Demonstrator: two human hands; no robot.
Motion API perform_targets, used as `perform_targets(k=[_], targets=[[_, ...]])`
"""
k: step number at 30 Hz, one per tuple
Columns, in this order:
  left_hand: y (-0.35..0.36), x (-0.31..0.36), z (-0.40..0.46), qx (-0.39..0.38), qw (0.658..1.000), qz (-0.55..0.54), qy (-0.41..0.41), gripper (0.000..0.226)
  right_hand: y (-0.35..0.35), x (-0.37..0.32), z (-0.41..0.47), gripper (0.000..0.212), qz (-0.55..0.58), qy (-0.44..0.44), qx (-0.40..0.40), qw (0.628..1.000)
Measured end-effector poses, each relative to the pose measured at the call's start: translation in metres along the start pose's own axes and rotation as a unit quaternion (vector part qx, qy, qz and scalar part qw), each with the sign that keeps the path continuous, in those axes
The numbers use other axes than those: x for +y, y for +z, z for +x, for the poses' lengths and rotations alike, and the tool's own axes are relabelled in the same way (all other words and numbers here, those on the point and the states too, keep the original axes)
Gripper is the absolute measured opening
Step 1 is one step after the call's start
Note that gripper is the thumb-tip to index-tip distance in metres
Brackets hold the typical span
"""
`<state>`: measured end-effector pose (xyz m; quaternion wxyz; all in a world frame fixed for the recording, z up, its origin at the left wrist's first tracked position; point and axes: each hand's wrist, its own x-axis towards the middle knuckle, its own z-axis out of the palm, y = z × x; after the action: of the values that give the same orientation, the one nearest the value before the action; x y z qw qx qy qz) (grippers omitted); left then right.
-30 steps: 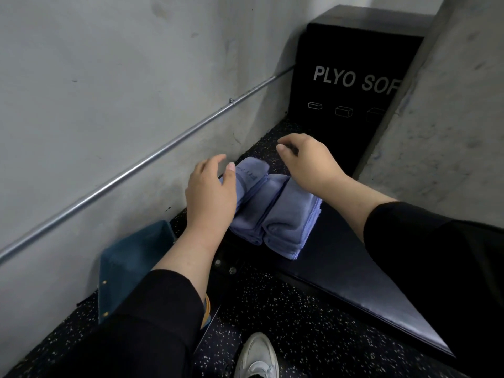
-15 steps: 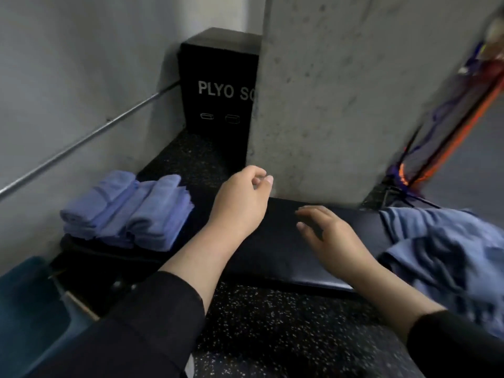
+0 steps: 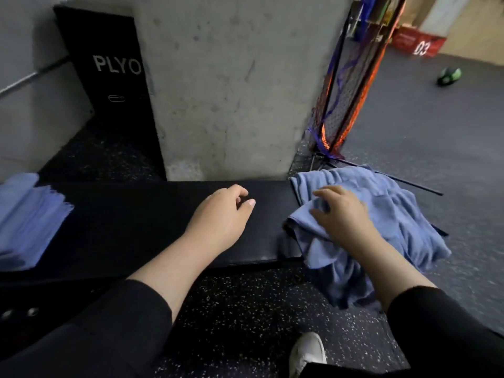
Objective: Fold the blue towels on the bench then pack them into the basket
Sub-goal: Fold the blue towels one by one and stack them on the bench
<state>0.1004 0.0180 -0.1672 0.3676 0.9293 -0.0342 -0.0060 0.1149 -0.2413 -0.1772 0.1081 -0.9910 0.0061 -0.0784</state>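
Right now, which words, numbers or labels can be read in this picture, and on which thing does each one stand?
"PLYO": white letters on the black box behind the bench; the concrete pillar hides whatever follows.
"03": white digits on the red box on the floor, far right.
Small white outline drawing below "PLYO": a pictogram, no text.
Faint marks left of "03": too blurred to read.
Towels, bench, sleeves and shoe: no text visible.

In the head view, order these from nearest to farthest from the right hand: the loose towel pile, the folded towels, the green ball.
1. Loose towel pile: at the bench's right end, under the right hand.
2. Green ball: on the floor, far upper right.
3. Folded towels: at the bench's left end.
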Motion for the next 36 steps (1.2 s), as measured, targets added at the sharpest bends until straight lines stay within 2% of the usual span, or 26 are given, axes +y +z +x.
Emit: perform_targets(k=[3, 5, 7, 10, 12, 16, 21, 24, 26, 28, 30, 33, 36], targets=[[0.019, 0.012, 0.005, -0.026, 0.999, 0.014, 0.014, 0.037, -0.011, 0.038, 0.01, 0.043, -0.046, 0.136, -0.033, 0.989], [0.03, 0.018, 0.006, -0.039, 0.999, 0.022, 0.024, 0.037, -0.003, 0.056, 0.006, 0.038, -0.066, 0.187, -0.071, 0.978], [0.036, 0.021, 0.007, -0.045, 0.998, 0.026, 0.03, 0.037, 0.008, 0.069, 0.003, 0.032, -0.053, 0.207, -0.069, 0.975], [0.039, 0.023, 0.008, -0.047, 0.998, 0.026, 0.035, 0.037, 0.011, 0.073, 0.005, 0.028, -0.004, 0.202, 0.003, 0.979], [0.037, 0.021, 0.008, -0.044, 0.998, 0.017, 0.036, 0.037, -0.001, 0.062, 0.01, 0.031, 0.076, 0.18, 0.062, 0.979], [0.027, 0.017, 0.008, -0.036, 0.997, -0.038, 0.049, 0.042, -0.037, 0.017, 0.011, 0.029, 0.272, 0.115, 0.141, 0.945], [0.011, 0.011, 0.005, -0.046, 0.979, -0.189, 0.06, 0.057, -0.046, -0.052, 0.004, 0.017, 0.413, 0.054, 0.103, 0.903], [-0.001, 0.006, 0.003, -0.039, 0.933, -0.357, 0.021, 0.061, -0.039, -0.091, 0.007, 0.018, 0.479, 0.045, 0.063, 0.874], [-0.013, 0.001, 0.003, 0.003, 0.896, -0.442, -0.03, 0.057, -0.029, -0.114, 0.011, 0.021, 0.483, 0.027, 0.036, 0.874], [-0.033, -0.004, 0.003, 0.044, 0.866, -0.493, -0.075, 0.044, -0.018, -0.137, 0.012, 0.019, 0.481, 0.006, -0.007, 0.877], [-0.051, -0.013, 0.006, 0.062, 0.839, -0.526, -0.128, 0.044, -0.004, -0.157, 0.013, 0.017, 0.439, -0.042, -0.046, 0.897], [-0.064, -0.032, 0.009, 0.087, 0.839, -0.504, -0.184, 0.034, 0.019, -0.183, 0.013, 0.016, 0.319, -0.143, -0.103, 0.931], [-0.069, -0.05, 0.009, 0.134, 0.823, -0.499, -0.236, 0.024, 0.036, -0.196, 0.016, 0.014, 0.289, -0.193, -0.134, 0.928]])
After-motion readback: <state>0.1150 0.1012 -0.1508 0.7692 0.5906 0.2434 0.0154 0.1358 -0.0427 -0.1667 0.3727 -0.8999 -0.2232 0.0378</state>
